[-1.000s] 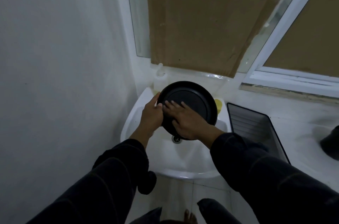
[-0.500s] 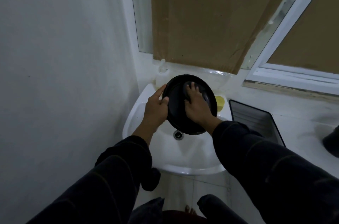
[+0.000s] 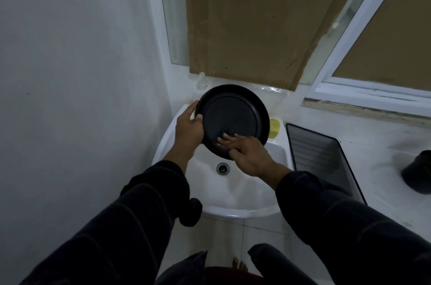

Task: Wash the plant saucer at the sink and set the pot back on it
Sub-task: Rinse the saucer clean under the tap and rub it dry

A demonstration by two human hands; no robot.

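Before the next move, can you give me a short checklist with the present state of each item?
1. Left hand grips the saucer rim: ok.
2. Right hand lies with its fingers flat on the saucer face: ok.
3. Saucer is over the sink: ok.
4. Water is running: cannot tell, no tap or stream is visible.
5. Saucer is clean: cannot tell, the surface is too dark.
6. Pot is back on the saucer: not ok, it stands on the counter to the right.

Matt black plastic saucer (image 3: 235, 119); glossy white ceramic sink (image 3: 235, 203) with a metal drain (image 3: 222, 168); dull brown cardboard (image 3: 256, 23).
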